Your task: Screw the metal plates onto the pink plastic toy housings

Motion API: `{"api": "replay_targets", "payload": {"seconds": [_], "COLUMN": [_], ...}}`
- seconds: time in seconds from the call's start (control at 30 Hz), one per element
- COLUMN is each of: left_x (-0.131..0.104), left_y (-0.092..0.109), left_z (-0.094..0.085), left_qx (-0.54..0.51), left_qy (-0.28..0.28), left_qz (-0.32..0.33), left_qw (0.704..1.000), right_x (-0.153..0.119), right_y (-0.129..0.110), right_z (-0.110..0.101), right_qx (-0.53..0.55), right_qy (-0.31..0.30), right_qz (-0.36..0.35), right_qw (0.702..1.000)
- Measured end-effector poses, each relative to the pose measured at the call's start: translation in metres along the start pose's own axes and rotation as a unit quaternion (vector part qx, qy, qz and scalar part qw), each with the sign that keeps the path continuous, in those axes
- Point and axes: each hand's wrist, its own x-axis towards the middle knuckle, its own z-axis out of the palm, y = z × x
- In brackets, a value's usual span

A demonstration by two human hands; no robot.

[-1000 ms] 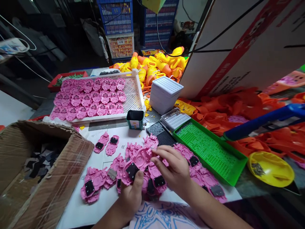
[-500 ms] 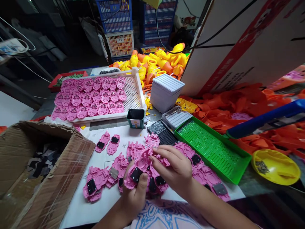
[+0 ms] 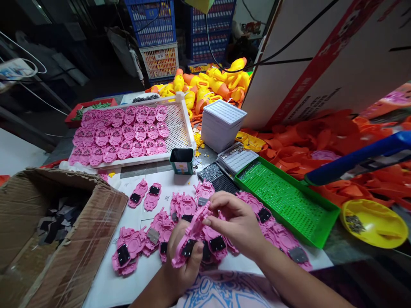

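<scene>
My left hand (image 3: 181,256) grips the lower end of a pink plastic part (image 3: 194,229), its thumb beside a black square piece on that part. The part is tilted up, its edge turned partly toward me. At its upper end the fingers of my right hand (image 3: 233,220) are pinched on it. Several more pink parts (image 3: 128,248) with black or grey squares lie on the white sheet (image 3: 105,280) around and beneath both hands. Two pink parts (image 3: 152,196) lie apart from the pile, at the upper left of the sheet.
At left stands an open cardboard box (image 3: 77,239) with dark scraps. Behind are a white tray (image 3: 189,124) of pink pieces, a dark green container (image 3: 182,161) and stacked white trays (image 3: 221,126). A green basket (image 3: 289,201) and yellow bowl (image 3: 375,224) stand right.
The held pink part has been turned more onto its edge, its upper end still at my right fingers. My right hand has shifted slightly, its fingers more bent.
</scene>
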Motion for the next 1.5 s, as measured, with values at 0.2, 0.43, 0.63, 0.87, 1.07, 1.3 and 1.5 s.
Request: {"api": "replay_targets", "payload": {"seconds": [0.2, 0.43, 0.63, 0.87, 1.07, 1.3, 1.5], "left_x": [0.007, 0.007, 0.012, 0.014, 0.017, 0.021, 0.015], "left_y": [0.007, 0.011, 0.011, 0.025, 0.056, 0.043, 0.035], "left_z": [-0.007, -0.008, -0.007, -0.014, -0.002, -0.002, -0.003], "left_qx": [0.078, 0.171, 0.173, 0.075, 0.262, 0.220, 0.174], "left_qy": [-0.111, -0.190, -0.210, -0.133, -0.285, -0.311, -0.173], "left_qz": [0.069, 0.125, 0.177, 0.204, 0.133, 0.184, 0.222], "left_qw": [0.988, 0.959, 0.946, 0.967, 0.913, 0.906, 0.944], "right_x": [0.009, 0.015, 0.011, 0.016, 0.029, 0.030, 0.009], "right_y": [-0.003, -0.015, -0.009, -0.020, -0.037, -0.042, -0.040], "right_z": [-0.019, -0.027, -0.028, -0.029, -0.014, -0.012, -0.016], "right_qx": [0.133, 0.071, 0.081, 0.015, -0.064, -0.101, -0.095], "right_qy": [-0.183, -0.253, -0.256, -0.343, -0.469, -0.477, -0.356], "right_qz": [0.184, 0.160, 0.222, 0.343, 0.363, 0.348, 0.227], "right_qw": [0.956, 0.951, 0.937, 0.874, 0.802, 0.801, 0.901]}}
